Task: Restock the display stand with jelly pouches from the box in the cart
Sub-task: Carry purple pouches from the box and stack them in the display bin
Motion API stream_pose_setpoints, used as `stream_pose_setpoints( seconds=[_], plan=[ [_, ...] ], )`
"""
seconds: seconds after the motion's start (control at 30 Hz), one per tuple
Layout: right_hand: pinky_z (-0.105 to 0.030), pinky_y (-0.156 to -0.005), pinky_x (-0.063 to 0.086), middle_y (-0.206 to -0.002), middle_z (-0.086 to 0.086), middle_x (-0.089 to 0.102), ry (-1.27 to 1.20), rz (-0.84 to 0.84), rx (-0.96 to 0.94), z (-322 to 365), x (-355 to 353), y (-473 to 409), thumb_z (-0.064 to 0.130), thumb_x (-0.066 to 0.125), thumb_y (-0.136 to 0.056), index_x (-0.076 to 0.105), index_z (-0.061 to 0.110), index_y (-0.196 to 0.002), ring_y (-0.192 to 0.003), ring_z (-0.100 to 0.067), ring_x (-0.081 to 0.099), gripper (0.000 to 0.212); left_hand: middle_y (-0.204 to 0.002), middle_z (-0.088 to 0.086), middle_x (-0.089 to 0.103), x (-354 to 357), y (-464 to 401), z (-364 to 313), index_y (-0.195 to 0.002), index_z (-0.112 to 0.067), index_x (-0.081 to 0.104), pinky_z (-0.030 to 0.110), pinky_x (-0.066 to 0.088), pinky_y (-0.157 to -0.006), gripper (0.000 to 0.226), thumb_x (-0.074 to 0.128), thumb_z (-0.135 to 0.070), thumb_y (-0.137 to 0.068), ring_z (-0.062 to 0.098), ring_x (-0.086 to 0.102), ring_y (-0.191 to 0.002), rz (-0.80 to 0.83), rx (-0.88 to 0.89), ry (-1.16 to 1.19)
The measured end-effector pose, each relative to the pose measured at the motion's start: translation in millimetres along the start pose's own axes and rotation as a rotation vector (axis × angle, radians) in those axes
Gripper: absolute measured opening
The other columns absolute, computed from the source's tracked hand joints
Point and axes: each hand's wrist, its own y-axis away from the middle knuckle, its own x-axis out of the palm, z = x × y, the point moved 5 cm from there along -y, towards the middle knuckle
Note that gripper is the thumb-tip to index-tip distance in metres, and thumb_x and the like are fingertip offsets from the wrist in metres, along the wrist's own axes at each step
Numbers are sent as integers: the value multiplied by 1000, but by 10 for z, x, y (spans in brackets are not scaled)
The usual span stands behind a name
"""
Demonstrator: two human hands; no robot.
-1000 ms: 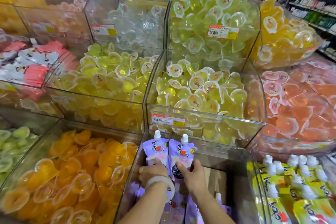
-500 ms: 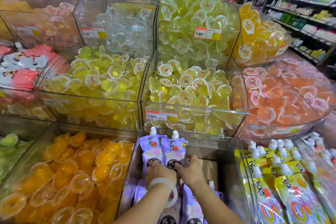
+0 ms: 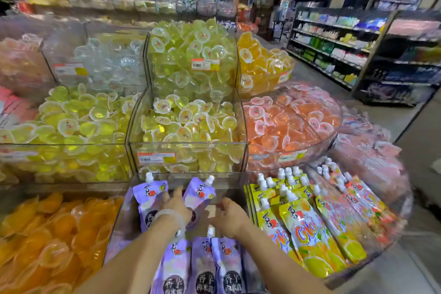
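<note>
Though open, left hand (image 3: 175,206) between pouches (image 3: 149,196)

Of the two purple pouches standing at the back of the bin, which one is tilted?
The right-hand purple pouch, beside the left hand: its white cap leans right, while the left one stands upright.

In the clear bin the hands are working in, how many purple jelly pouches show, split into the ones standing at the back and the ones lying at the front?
Purple pouches standing at the back: 2
Purple pouches lying at the front: 3
Total: 5
The left hand touches the back ones; any others beneath are hidden.
</note>
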Motion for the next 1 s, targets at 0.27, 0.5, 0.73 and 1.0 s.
stream_pose_setpoints(
  seconds=[0.27, 0.5, 0.73, 1.0],
  plan=[
    [-30, -81, 44, -119, -16, 55, -453, -52, 330, -388, 495, -435, 17, 59, -89, 41, -3, -132, -106, -26, 56, 51, -134, 21, 48, 170, -139, 543, -129, 4, 43, 31, 37, -102, 50, 60, -21, -88, 33, 44, -128, -174, -249, 201],
    [-21, -51, 47, -79, -13, 58, -599, -299, 603, -652, 828, -821, 33, 64, -86, 56, 0, -92, -76, -30, 63, 35, -136, 25, 44, 362, -342, 925, -129, 3, 34, 40, 41, -100, 63, 69, -20, -81, 38, 46, -125, -190, -488, 540],
    [-20, -39, 46, -76, -10, 61, -988, -417, 526, -763, 940, -865, 6, 76, -76, 61, 2, -98, -44, -12, 57, 26, -131, 27, 44, 386, -459, 936, -128, 4, 33, 39, 38, -98, 51, 58, -18, -89, 40, 44, -124, -226, -424, 538],
    [-18, -56, 46, -81, -4, 52, -879, -309, 62, -128, 762, -798, -2, 65, -84, 47, 14, -107, -64, -15, 52, 33, -131, 23, 46, 352, -435, 954, -124, 2, 33, 40, 42, -93, 51, 52, -35, -93, 37, 47, -123, -203, -365, 435]
  ],
)
